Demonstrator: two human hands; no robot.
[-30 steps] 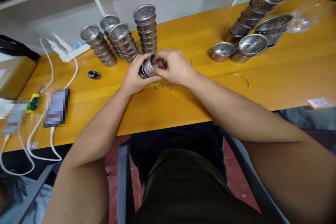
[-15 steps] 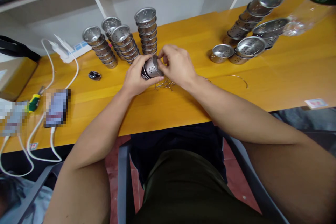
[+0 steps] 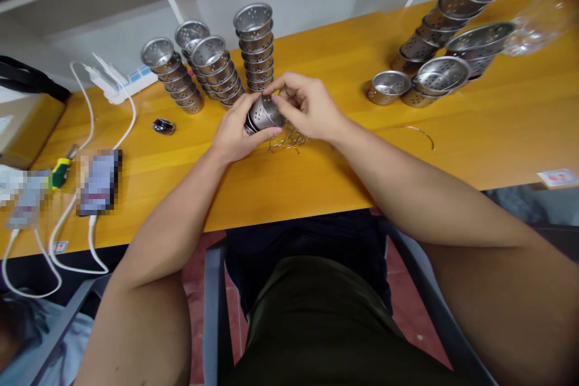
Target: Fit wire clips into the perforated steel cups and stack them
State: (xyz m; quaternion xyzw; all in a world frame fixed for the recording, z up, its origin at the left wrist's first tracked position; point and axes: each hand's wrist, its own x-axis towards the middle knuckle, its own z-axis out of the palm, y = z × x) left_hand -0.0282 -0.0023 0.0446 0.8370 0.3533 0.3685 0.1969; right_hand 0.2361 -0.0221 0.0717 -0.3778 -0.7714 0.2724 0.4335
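Observation:
My left hand (image 3: 231, 131) is wrapped round a perforated metal cup (image 3: 261, 113), which lies tilted with its base toward my right hand. Rims at its left end suggest that more than one cup is nested there. The thumb and fingers of my right hand (image 3: 313, 107) are drawn together at the base of the cup. What they pinch, if anything, is hidden. Thin bent wires (image 3: 289, 142) lie in a small heap on the table just below both hands.
Stacks of perforated cups (image 3: 256, 42) stand behind my hands. More cups (image 3: 389, 87) and a leaning stack (image 3: 432, 27) are at the right, near a single wire (image 3: 418, 129). A phone (image 3: 100, 182), white cables and a screwdriver (image 3: 61, 172) lie at the left.
My right hand has shifted slightly at the cup's base, and its fingers are more curled. The left hand keeps its hold on the cup. The view has shifted a little.

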